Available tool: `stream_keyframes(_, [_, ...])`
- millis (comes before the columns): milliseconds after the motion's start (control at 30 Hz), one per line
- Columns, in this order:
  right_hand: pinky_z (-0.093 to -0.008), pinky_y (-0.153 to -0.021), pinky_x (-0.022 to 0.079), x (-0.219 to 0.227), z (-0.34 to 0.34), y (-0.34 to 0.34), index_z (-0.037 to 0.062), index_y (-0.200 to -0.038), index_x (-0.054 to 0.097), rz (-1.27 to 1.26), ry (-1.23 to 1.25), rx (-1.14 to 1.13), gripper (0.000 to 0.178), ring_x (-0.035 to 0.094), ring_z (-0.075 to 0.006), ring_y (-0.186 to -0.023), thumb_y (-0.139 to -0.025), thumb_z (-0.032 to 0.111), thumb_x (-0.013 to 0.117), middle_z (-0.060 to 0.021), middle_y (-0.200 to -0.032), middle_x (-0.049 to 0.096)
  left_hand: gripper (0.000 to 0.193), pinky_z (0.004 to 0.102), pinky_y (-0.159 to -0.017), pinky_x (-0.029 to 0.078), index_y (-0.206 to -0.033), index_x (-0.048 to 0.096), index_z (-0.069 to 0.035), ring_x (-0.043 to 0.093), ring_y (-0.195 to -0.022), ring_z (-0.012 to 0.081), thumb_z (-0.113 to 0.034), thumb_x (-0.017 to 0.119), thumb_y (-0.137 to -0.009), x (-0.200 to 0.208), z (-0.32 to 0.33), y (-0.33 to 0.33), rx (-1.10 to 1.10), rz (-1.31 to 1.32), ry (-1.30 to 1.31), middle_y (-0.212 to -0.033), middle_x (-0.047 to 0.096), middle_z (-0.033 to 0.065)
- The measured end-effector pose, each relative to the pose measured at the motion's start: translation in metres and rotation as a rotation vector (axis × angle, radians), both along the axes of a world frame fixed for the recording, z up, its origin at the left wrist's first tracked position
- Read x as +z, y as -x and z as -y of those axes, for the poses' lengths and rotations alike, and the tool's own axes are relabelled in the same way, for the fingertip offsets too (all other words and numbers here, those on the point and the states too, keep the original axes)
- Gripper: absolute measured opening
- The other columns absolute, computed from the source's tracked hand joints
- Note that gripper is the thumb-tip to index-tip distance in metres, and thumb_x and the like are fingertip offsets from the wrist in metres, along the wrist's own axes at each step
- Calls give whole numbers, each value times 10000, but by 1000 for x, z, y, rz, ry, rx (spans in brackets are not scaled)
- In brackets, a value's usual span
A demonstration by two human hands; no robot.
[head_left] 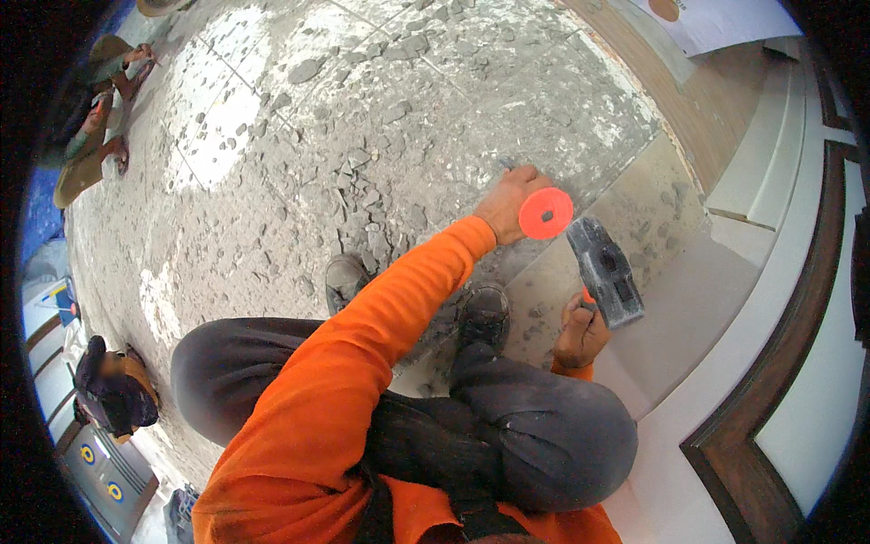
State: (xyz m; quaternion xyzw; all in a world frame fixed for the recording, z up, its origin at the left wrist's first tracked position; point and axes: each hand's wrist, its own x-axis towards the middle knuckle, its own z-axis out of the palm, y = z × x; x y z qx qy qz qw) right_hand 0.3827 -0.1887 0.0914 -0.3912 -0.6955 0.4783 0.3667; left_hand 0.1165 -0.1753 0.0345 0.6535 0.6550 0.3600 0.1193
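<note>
My left hand point(518, 201) is closed around a chisel with a round red-orange hand guard point(555, 201). The chisel's struck end shows in the middle of the guard, and a bit of its blade pokes out past my fingers toward the broken floor. My right hand point(580, 337) grips a club hammer point(594, 249) by its handle, of which only a short orange piece shows. The heavy dark head, dusted with white, is raised just right of the guard, apart from it. Beneath both hands lies the border between chipped grey floor and a smooth floor tile point(657, 177).
Loose rubble point(358, 195) covers much of the floor. My shoes point(485, 317) stand close below the chisel. A white step point(739, 218) and dark-framed panels point(743, 462) line the right. At the left are one crouching person point(91, 127) and another person point(118, 390).
</note>
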Motion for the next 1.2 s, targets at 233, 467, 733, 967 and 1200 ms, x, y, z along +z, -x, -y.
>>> stream_keyframes(233, [-353, -639, 461, -4, 0, 15, -12, -1050, 636, 594, -222, 110, 333, 548, -252, -652, -991, 313, 590, -74, -788, 616, 298, 410, -908, 488, -1041, 669, -142, 547, -1021, 305, -292, 702, -785, 1, -4, 16, -33, 19, 18, -1077, 611, 81])
stream_keyframes(467, [-359, -644, 451, -32, 17, -9, -48, -1136, 616, 107, -190, -126, 401, 601, -215, -742, -1005, 325, 545, -91, -924, 661, 287, 410, -903, 492, -1005, 641, -113, 535, -1037, 321, -252, 690, -759, 8, -8, 13, -3, 107, 44, -1055, 596, 101])
stream_keyframes(733, [-282, -585, 391, 12, 3, 0, -19, -889, 623, 314, -78, 135, 487, 516, -125, -659, -979, 460, 606, -34, -771, 604, 224, 417, -900, 472, -960, 658, -147, 544, -1011, 308, -255, 685, -765, 6, 8, 5, -7, -9, 87, -993, 593, 80])
stream_keyframes(967, [-388, -567, 445, 20, 3, 10, 4, -940, 677, 156, 37, 93, 367, 595, -293, -645, -927, 369, 641, -133, -825, 679, 214, 403, -898, 472, -951, 662, -150, 550, -982, 299, -258, 684, -769, 0, 8, 10, 50, -7, 40, -972, 597, 69])
stream_keyframes(1200, [-398, -552, 469, 15, -15, 33, -12, -979, 665, 206, -360, 102, 260, 628, -310, -636, -925, 241, 640, -179, -799, 652, 245, 429, -897, 478, -996, 665, -139, 541, -986, 302, -249, 684, -777, 6, 3, 15, 5, -41, 88, -1042, 598, 72])
